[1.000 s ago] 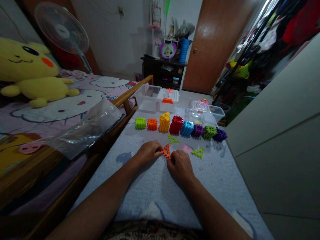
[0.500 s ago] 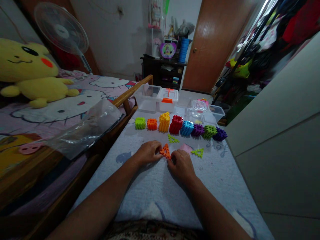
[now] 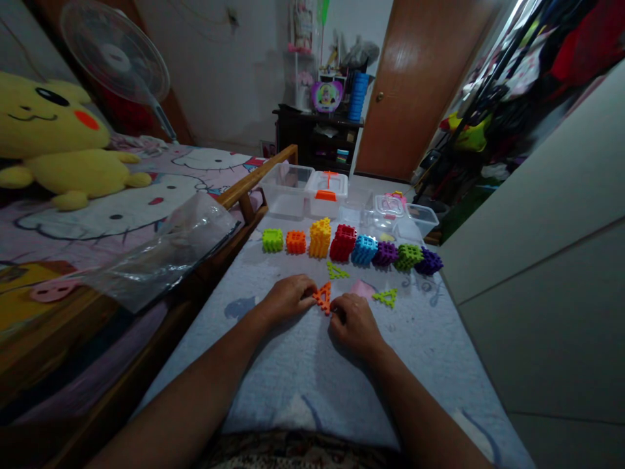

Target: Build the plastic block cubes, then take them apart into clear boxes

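An orange triangular building piece with notched edges and an open centre is between my hands, just above or on the cloth. My left hand pinches its left corner with thumb and fingers. At its lower right side, the curled fingers of my right hand close on the edge, though the fingertips are partly hidden. A lime-green triangular piece lies just beyond the orange one. Another lime triangle rests to the right of my right hand.
Stacks of building pieces form a row behind: lime, orange, yellow, red, blue and more. Clear plastic boxes stand at the far end. A wooden bed rail runs along the left.
The orange triangle has turned slightly between my fingers. My right hand has shifted a little, showing more of the piece's lower corner. The stacks and lime triangles keep their places.
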### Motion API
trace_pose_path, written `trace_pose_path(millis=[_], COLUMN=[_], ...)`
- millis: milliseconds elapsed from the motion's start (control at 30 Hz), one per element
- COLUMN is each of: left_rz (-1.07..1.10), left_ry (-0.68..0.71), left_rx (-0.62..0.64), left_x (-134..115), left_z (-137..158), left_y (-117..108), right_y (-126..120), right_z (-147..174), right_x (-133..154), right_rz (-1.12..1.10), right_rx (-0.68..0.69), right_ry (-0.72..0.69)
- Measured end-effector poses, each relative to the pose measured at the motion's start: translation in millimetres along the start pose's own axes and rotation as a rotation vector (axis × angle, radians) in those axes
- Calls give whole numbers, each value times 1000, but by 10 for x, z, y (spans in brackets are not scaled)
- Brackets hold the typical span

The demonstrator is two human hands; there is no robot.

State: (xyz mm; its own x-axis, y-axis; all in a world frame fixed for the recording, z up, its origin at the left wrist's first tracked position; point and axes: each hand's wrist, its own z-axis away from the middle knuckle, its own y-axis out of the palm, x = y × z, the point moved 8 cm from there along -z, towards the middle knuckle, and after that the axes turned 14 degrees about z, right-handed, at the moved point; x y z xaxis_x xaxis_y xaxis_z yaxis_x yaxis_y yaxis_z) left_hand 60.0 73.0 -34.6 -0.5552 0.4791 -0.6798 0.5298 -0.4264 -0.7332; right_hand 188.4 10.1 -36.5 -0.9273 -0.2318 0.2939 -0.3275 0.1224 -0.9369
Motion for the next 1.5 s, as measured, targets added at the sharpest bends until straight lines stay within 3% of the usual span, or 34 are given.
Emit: trace_pose_path(millis=[200,400,667,867,1133,1500], left_rz=[37,-1,-210,-311,-264,-252], left_ry=[13,-24,-189,-227,-211,-185], left_rx=[-12,-105,87,25,44,64], left_x=[11,34,-119,-201,-169,-132], left_z=[-12,-2,154,150,151,153], left_y=[-14,-121,18,36,0,-9], right_y=[-1,-132,33,40,-2,36], right_z=[29,-76,-196,-156,-95,-121], right_x=[101,-40,-26,-102,-184,-176], right_rz=[-117,-35,19,56,112,61], right_rx=[7,-196,-104,-100,-118,-74], right_ry=[-118,-51,-113,-54,25,9])
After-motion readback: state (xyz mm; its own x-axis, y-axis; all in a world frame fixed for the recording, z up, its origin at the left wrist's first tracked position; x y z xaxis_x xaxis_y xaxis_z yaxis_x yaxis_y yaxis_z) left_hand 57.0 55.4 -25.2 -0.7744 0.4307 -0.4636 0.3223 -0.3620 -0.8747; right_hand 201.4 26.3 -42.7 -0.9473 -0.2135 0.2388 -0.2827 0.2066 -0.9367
